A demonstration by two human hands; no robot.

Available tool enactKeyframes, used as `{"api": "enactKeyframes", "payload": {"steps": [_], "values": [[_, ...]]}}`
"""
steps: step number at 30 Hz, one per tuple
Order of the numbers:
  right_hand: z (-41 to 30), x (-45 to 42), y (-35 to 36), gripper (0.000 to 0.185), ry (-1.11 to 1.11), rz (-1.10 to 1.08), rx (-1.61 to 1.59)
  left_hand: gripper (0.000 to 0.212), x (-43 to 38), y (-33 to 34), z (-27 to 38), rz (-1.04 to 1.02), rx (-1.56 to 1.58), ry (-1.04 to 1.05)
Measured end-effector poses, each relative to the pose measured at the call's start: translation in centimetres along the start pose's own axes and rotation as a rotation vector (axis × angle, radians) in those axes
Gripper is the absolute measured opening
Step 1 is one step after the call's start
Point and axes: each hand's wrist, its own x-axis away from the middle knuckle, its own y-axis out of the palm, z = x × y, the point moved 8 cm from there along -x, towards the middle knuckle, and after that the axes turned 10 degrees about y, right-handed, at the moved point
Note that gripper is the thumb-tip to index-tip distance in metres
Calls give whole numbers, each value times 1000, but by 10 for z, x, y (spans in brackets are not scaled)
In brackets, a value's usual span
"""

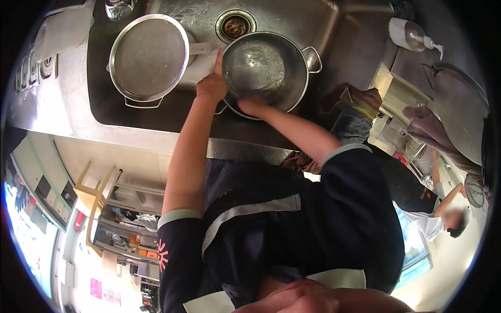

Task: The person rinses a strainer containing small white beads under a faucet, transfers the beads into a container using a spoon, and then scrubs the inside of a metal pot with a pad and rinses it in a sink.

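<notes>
A round stainless-steel pot (291,88) with two loop handles sits in the steel sink, with a shallow layer of clear liquid (260,64) at its bottom. My left hand (212,85) grips the pot's left rim, one finger stretched along the edge. Inside the near side of the pot is my right hand (251,105); it is blurred and its fingertips are hidden, so I cannot tell whether it holds anything. Left of the pot, a round fine-mesh strainer (149,58) lies across a vessel that is mostly covered, its handle pointing towards the pot.
Behind the pot is a sink drain (235,28) with brown scraps in it. A faucet (118,8) stands at the back left. To the right are a pump bottle (411,36), crumpled cloths (354,99) and a large mesh strainer (456,105). Another person (434,211) stands farther right.
</notes>
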Motion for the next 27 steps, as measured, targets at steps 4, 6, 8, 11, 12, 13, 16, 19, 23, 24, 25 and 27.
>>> {"api": "enactKeyframes", "payload": {"steps": [4, 6, 8, 11, 12, 13, 16, 19, 23, 24, 25, 27], "values": [[-71, -38, -52, 47, 153, 213, -1574, 90, -3, 9, -4, -98, 209, 229], [-87, -21, -83, 45, 202, 80, -1593, 93, 2, 14, -14, -167, 284, 202], [-89, -16, -78, 42, 104, -114, -1387, 96, 3, 10, -13, -178, 305, 175], [-64, 21, -46, 43, -135, -19, -449, 100, 3, 5, -18, -149, 293, 101], [-33, 19, -27, 41, -286, -24, -129, 101, 3, 1, -12, -152, 262, 100], [-4, 31, -30, 37, -209, -144, 198, 102, 4, 1, -13, -153, 243, 91], [63, 31, -96, 29, 76, -11, 918, 104, 0, 8, -1, -143, 115, 135], [19, 25, -172, 27, -348, 468, 1639, 105, -6, 16, 15, -159, -8, 161], [-51, 45, -188, 28, -966, 612, 2010, 104, -6, 19, 19, -199, -37, 135], [-49, 36, -184, 30, -935, 594, 2044, 103, -5, 17, 15, -174, -29, 132], [-45, 29, -181, 32, -901, 575, 2077, 103, -6, 16, 13, -159, -35, 137], [-3, 4, -175, 33, -686, 696, 1868, 101, -3, 16, 13, -156, -40, 143]]}}
